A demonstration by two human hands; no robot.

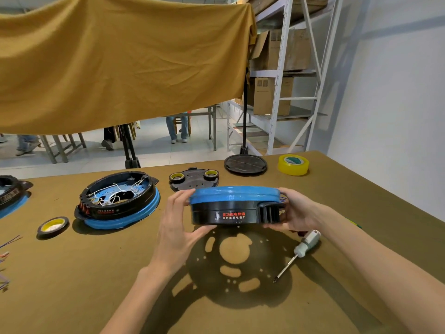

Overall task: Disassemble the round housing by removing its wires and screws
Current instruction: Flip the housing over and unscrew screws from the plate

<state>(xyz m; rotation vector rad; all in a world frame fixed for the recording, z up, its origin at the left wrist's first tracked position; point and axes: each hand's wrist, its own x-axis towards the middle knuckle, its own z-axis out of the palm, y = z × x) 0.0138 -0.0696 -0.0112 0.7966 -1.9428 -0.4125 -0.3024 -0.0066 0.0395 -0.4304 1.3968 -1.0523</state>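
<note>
A round black housing (231, 210) with a blue-wrapped top rim and red and white lettering hangs above the table, held level between both hands. My left hand (180, 225) grips its left side, thumb on the blue rim and fingers under the bottom edge. My right hand (296, 210) grips its right side beside the ribbed vent. Its shadow with several cut-outs falls on the cloth below. A screwdriver (298, 254) with a white handle lies on the table under my right wrist.
A second open housing (120, 201) with white wires inside sits at the left. A black cover plate (192, 179) carrying two tape rolls lies behind. A yellow tape roll (293, 165), a stand base (245, 163), a black-yellow tape roll (53, 226) and loose wires (7, 259) surround them.
</note>
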